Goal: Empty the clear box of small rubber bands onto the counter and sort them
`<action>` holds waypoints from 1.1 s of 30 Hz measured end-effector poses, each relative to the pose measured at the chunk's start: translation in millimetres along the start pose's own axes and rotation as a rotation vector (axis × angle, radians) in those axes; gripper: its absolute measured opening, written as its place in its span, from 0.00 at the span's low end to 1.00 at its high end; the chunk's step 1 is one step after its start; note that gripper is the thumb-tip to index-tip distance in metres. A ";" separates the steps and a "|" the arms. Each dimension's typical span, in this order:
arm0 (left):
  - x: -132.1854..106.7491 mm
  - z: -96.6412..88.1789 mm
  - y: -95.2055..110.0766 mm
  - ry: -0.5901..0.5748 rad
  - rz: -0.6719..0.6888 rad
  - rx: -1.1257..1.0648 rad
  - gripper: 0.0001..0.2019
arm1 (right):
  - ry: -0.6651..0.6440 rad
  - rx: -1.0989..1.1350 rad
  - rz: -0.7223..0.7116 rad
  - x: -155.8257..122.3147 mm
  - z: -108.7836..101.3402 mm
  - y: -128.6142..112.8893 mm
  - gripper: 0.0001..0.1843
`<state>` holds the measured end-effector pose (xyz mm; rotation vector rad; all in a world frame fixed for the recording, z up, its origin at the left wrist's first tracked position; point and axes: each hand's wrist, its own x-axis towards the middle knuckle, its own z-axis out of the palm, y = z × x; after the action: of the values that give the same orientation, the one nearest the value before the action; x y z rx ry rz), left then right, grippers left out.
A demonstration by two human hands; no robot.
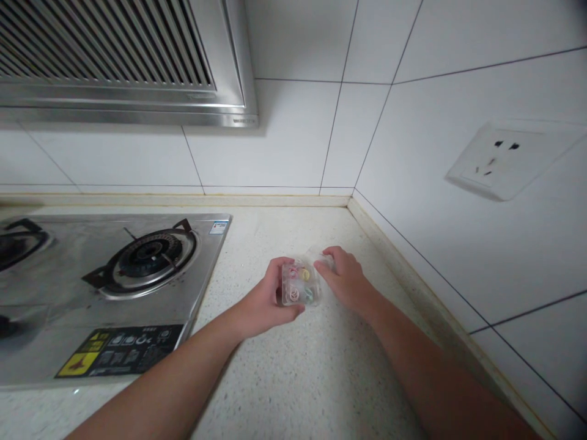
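A small clear plastic box (301, 302) is held just above the countertop (284, 379). My left hand (263, 304) grips it from the left, thumb along the near side and fingers around the far side. Inside sit several small coloured items: a pink one (293, 272), a yellow one (305, 274), a pale one (294, 295) and a green one (309, 296). They look like little bands or rings, too small to name surely. On the box's right, my right hand (346, 278) pinches its clear lid (314, 253), which appears raised. The fingertips behind the box are partly hidden.
A steel gas hob (211, 244) with a black burner (151, 256) lies to the left. The range hood (238, 73) overhangs the back left. White tiled walls meet behind the counter corner, and a socket plate (509, 156) is on the right wall.
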<state>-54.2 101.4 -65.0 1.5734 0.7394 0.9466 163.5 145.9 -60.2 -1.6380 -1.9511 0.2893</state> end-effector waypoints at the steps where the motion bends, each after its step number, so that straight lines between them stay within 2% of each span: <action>1: 0.4 0.1 -0.5 0.003 -0.003 -0.016 0.33 | 0.007 -0.041 -0.008 -0.2 0.4 0.7 0.19; 6: 1.7 0.4 -1.2 0.015 -0.015 -0.093 0.33 | -0.032 -0.174 -0.063 -3.0 3.3 6.0 0.22; 11: 2.0 -1.8 -2.8 0.040 -0.016 -0.117 0.34 | -0.022 -0.159 -0.097 -3.1 3.5 8.0 0.24; 14: 3.2 -3.2 -3.7 0.069 -0.020 -0.132 0.34 | -0.009 -0.066 -0.222 -4.2 -2.1 3.4 0.29; 17: 5.5 -4.5 -3.7 0.099 -0.002 -0.181 0.34 | -0.063 0.052 -0.363 -7.5 -10.6 -3.7 0.34; 19: 6.7 -5.2 -3.8 0.112 0.016 -0.228 0.34 | -0.111 0.121 -0.396 -9.5 -14.6 -6.8 0.36; 24: 6.0 -6.0 -6.4 0.113 0.017 -0.226 0.35 | -0.190 0.324 -0.389 -8.6 -12.2 -3.1 0.43; 29: 4.2 -5.3 -5.5 0.099 -0.017 -0.080 0.37 | -0.224 0.472 -0.345 -6.8 -12.1 -1.5 0.41; 33: 4.3 -4.6 -4.1 0.065 -0.078 0.011 0.42 | -0.230 0.519 -0.376 -7.0 -17.2 -5.7 0.42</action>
<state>-56.0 108.1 -67.9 1.5185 0.8467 0.9414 168.8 134.7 -45.3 -0.9227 -2.0731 0.7835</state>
